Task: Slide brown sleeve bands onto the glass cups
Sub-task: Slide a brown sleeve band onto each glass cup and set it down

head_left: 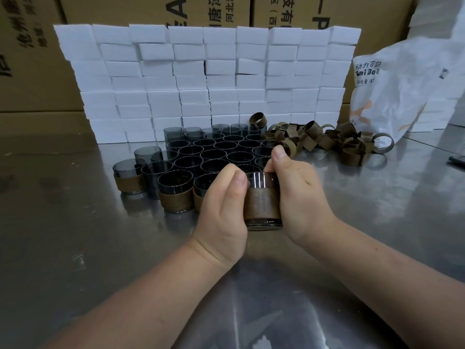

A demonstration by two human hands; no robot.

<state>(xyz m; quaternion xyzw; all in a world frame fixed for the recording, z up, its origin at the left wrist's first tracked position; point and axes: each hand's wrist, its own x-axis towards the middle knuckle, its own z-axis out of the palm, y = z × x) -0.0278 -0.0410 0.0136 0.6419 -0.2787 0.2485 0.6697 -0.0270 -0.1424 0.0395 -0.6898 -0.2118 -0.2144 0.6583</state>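
A smoky glass cup (261, 180) with a brown sleeve band (261, 204) around its lower half is held between both hands above the steel table. My left hand (224, 212) grips its left side, thumb up by the rim. My right hand (299, 195) grips the right side, with the index finger over the rim. Behind stand several dark glass cups (216, 152) in rows. Three front cups wear bands: one at far left (127, 181), one (176, 199) beside it, and one (200, 195) partly hidden by my left hand. A heap of loose brown bands (327, 139) lies at the back right.
A wall of stacked white boxes (206, 79) runs behind the cups, with cardboard cartons (32, 59) further back. A white plastic bag (402, 91) sits at the right. A dark phone (456, 161) lies at the right edge. The steel table (75, 235) is reflective.
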